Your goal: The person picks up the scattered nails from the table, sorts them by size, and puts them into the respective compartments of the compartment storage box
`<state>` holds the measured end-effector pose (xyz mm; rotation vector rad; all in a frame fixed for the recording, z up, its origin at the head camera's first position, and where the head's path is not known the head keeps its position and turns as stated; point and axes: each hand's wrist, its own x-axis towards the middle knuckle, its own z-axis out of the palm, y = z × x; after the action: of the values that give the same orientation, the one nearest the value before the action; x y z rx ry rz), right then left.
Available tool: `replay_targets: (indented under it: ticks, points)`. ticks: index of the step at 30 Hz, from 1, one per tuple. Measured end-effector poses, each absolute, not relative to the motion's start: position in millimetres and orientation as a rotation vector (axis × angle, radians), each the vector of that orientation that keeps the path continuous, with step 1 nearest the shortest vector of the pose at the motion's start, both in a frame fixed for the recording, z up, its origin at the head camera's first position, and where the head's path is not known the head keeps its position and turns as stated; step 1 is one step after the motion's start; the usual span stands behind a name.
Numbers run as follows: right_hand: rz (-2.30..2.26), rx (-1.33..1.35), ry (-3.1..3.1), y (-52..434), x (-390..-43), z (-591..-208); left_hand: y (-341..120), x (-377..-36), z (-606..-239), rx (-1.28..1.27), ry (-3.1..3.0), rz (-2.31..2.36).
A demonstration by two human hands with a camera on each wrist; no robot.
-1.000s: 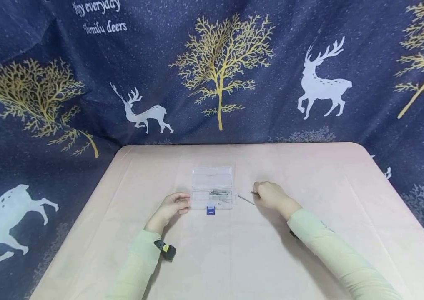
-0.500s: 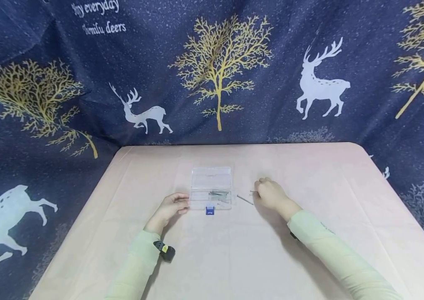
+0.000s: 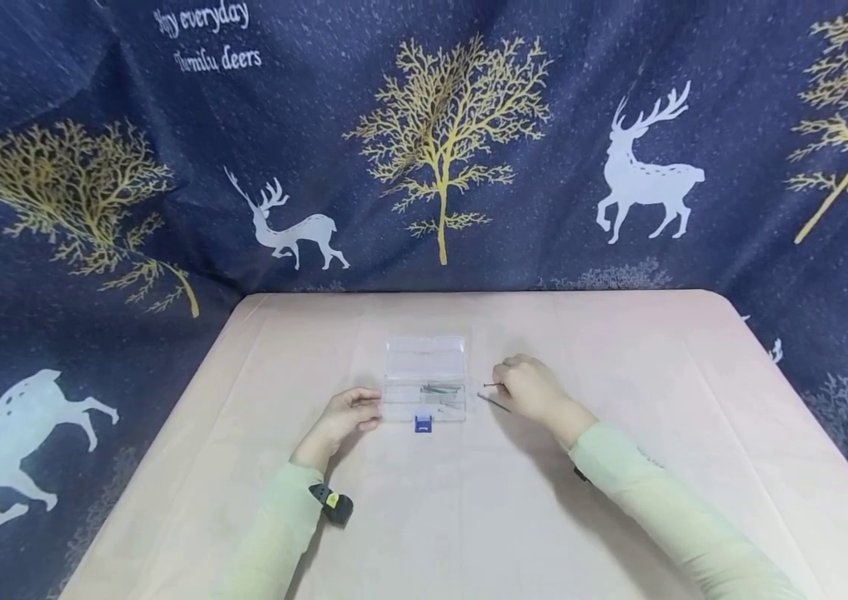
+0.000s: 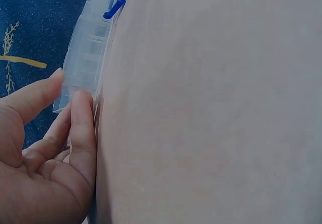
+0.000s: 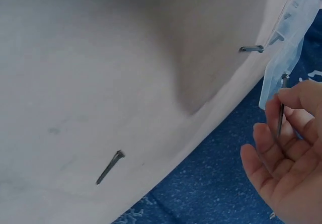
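A clear plastic box (image 3: pixel 400 392) with a blue latch (image 3: pixel 424 424) stands on the table, its lid (image 3: pixel 425 357) raised at the back. Several nails (image 3: pixel 440 389) lie inside it. At the box's left end, my left hand (image 3: pixel 341 418) holds the wall between thumb and fingers. My right hand (image 3: pixel 534 392) is just right of the box, pinching a nail (image 5: pixel 282 113) between thumb and fingertips, its head outward. Below that hand, a loose nail (image 3: pixel 494 402) lies on the table close to the box.
In the right wrist view another loose nail (image 5: pixel 109 167) lies on the table; the right arm hides it in the head view. A pale cloth covers the table (image 3: pixel 424 517). Behind hangs a dark blue curtain (image 3: pixel 521 225) with deer and trees.
My right hand has moved slightly left toward the box, with the nail raised in its fingers and showing more clearly. My left hand and the box stay in place.
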<state>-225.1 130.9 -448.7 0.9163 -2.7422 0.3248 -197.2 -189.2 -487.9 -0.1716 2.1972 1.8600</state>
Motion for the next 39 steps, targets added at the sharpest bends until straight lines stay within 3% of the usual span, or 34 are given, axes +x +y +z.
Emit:
replay_targets:
  ticks: [39]
  points:
    - [0.383, 0.935, -2.640, 64.7, -234.8, -454.0, -189.7, -197.5, -488.8, -0.160, 2.217, 1.857]
